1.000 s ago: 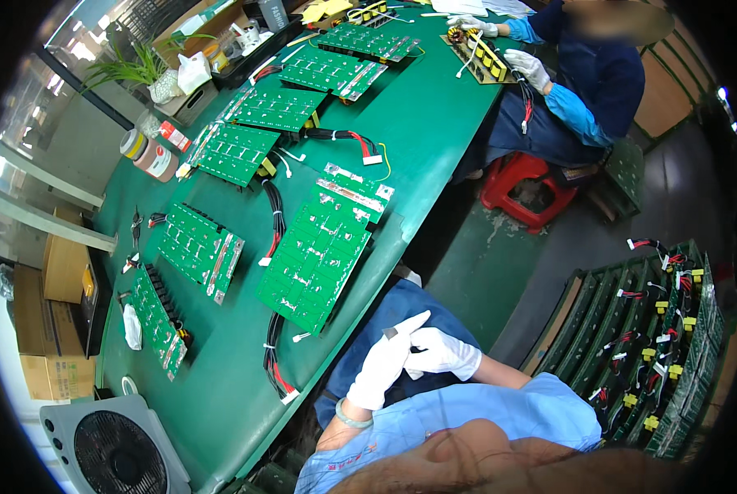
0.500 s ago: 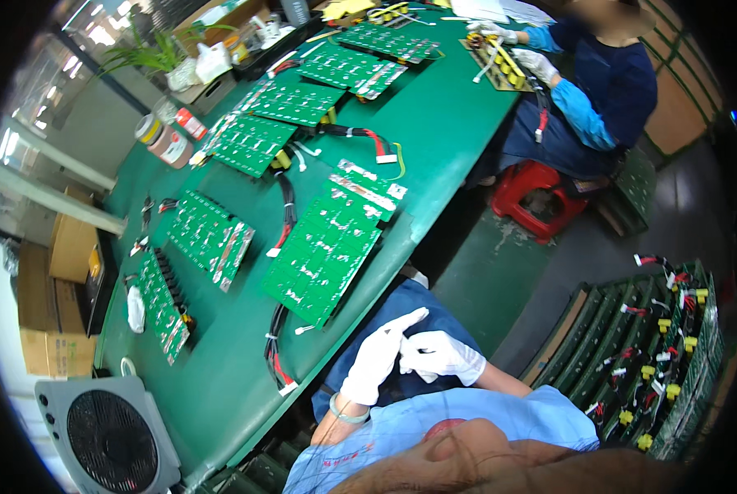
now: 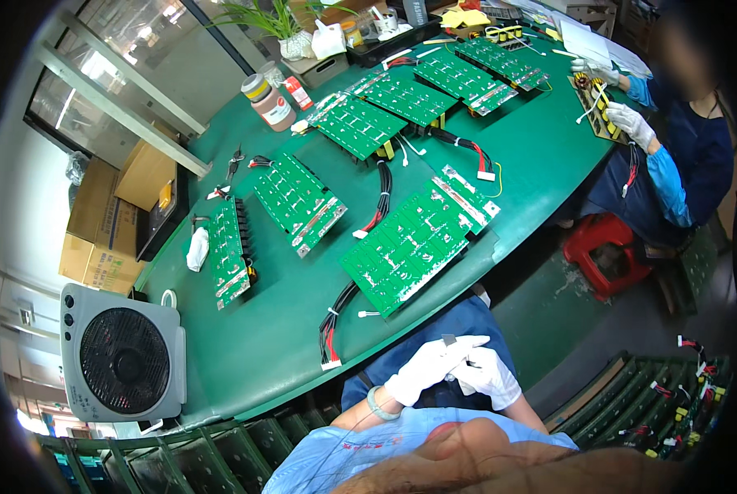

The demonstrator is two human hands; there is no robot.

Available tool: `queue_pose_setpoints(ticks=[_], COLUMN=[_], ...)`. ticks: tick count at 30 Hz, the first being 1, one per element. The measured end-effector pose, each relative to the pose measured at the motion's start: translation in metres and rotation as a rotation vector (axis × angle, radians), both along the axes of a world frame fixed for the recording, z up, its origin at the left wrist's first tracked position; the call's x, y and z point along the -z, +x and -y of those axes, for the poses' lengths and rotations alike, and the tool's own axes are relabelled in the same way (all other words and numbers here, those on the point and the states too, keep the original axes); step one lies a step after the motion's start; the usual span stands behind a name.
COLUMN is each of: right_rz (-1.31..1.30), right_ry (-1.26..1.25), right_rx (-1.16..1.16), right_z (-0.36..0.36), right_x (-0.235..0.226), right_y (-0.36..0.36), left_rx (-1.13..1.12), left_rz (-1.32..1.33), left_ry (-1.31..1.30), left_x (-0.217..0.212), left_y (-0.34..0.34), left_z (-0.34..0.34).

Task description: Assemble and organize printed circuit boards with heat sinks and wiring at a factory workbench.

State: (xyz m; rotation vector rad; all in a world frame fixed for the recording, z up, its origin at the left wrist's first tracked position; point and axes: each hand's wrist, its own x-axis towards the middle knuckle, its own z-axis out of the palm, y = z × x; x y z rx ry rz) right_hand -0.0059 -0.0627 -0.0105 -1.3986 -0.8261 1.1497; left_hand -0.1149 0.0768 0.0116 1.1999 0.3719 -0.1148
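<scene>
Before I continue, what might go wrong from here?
The nearest green board lies close to the edge of the table; a bump might shift it.
The cable bundle beside it ends near that edge, where the left hand might snag it.
The small grey piece at that hand might drop onto the lap.

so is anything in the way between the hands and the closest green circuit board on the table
Nothing visible blocks the way: only the table edge lies between the left hand and right hand and the circuit board. The black-and-red cable bundle lies off to the left.
</scene>
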Motion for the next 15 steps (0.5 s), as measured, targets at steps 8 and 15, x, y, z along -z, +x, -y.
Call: queue_pose_setpoints(ticks=[8, 15], right_rz=[0.118, 0.080], right_ry=[0.083, 0.008], right_rx=[-0.085, -0.057], right_z=[-0.001, -0.003], right_x=[-0.010, -0.013], right_y=[0.005, 0.001], left_rx=[-0.008, -0.017], left_rz=[-0.032, -0.051], left_ry=[0.171, 0.104], left_x=[-0.014, -0.004], left_y=[0.001, -0.002], left_z=[-0.002, -0.007])
